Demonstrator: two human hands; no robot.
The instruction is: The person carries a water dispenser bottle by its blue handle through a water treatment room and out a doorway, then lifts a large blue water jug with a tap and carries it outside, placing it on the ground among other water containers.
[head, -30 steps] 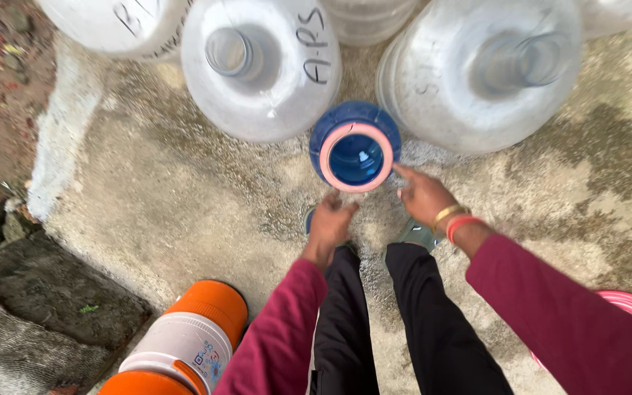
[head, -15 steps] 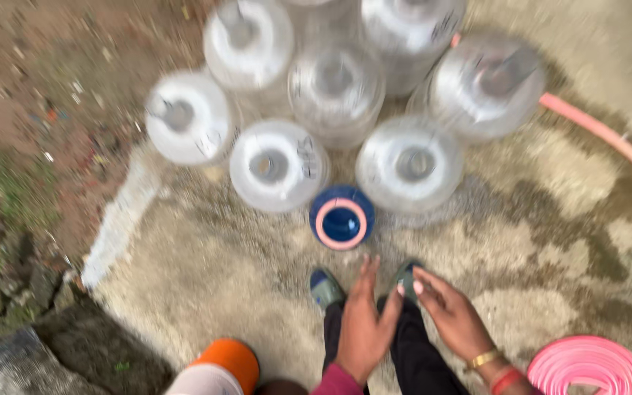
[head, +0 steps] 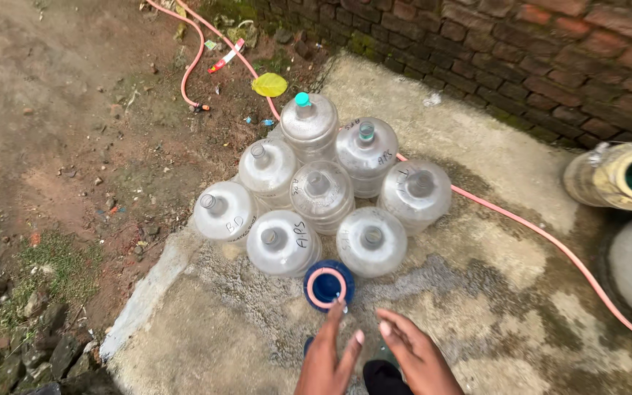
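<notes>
Head view: damp concrete slab [head: 477,292] by brick wall [head: 521,58] (outdoors), both hands' grip open, empty, near blue-rimmed jug [head: 328,284].

Blue jug [head: 328,285] w/ pink rim. Clear greyish bottles [head: 322,192], one teal cap [head: 302,99]. Pink hose [head: 543,234]. Yellow leaf [head: 269,85]. Red-brown brick wall [head: 550,51].

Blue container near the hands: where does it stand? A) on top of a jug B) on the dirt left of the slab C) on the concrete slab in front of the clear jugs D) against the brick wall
C: the blue container stands on the concrete slab, just in front of the clear jugs.
</notes>
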